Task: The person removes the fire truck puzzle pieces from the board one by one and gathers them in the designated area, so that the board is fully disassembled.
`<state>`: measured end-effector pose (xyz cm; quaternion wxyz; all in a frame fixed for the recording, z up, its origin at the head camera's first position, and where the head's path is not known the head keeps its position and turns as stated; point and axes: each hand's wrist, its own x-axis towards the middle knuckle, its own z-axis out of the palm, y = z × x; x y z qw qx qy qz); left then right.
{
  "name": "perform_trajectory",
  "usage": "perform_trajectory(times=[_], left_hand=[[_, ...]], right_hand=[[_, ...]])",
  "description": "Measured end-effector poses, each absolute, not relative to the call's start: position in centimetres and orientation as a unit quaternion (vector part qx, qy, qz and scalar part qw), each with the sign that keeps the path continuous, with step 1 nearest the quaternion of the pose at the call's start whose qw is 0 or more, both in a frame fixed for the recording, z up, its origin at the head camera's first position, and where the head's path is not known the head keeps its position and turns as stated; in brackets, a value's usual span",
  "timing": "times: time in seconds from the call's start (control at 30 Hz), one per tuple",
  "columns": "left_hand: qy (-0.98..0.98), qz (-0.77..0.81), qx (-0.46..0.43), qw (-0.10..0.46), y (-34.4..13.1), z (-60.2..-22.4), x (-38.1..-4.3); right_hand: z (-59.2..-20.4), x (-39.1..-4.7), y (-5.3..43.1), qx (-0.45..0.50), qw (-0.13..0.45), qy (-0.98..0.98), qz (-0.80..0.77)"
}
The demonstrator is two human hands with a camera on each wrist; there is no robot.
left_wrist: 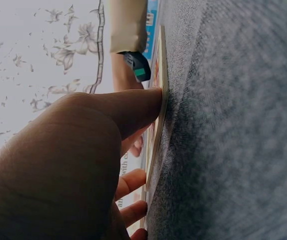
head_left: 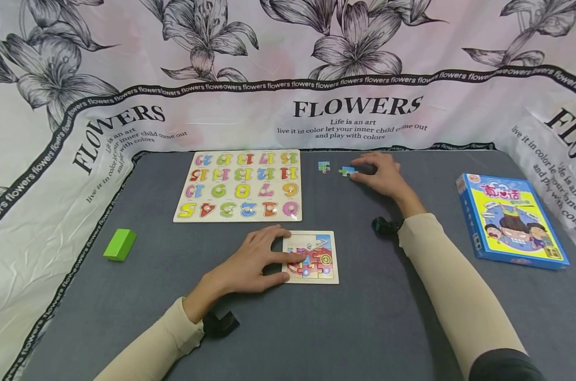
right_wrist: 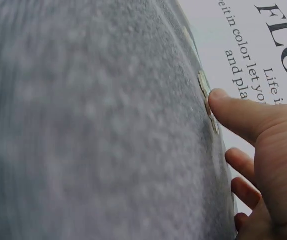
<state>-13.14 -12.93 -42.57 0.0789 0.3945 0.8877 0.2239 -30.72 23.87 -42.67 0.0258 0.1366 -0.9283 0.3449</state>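
My left hand (head_left: 252, 262) rests at the left side of a small jigsaw board (head_left: 336, 259) with a red vehicle picture. Its index finger lies across the picture, and the thumb touches the near left edge, also visible on the board (left_wrist: 164, 65) in the left wrist view. Bare wood shows in the picture's upper left. Farther back, my right hand (head_left: 380, 173) is at a blue and green puzzle piece (head_left: 346, 171), thumb and index finger apart. In the right wrist view the thumb tip meets the flat-lying piece (right_wrist: 207, 102). Another puzzle piece (head_left: 323, 166) lies to its left.
Behind the jigsaw is a larger number board (head_left: 237, 214) with colourful numerals. A green block (head_left: 120, 244) lies at the left, and a blue and yellow box (head_left: 513, 222) at the right. White floral cloth (head_left: 245, 116) rises along the back of the grey table (head_left: 364, 317).
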Motion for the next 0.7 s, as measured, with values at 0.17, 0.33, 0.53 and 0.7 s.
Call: perform_trajectory(times=[0.17, 0.33, 0.53, 0.7], left_hand=[[0.889, 0.221, 0.392, 0.083, -13.0, -42.6, -13.1], [0.888, 0.225, 0.392, 0.083, -13.0, -42.6, -13.1], [0.888, 0.226, 0.391, 0.085, -13.1, -42.6, -13.2], [0.888, 0.225, 0.391, 0.087, -13.1, -42.6, -13.2]], right_hand=[[-42.6, -30.9, 23.3, 0.121, 0.028, -0.938, 0.323], [-42.5, -31.0, 22.9, 0.098, 0.032, -0.944, 0.314], [-42.6, -31.3, 22.5, 0.092, 0.039, -0.945, 0.312], [-42.7, -31.4, 22.5, 0.086, 0.041, -0.945, 0.313]])
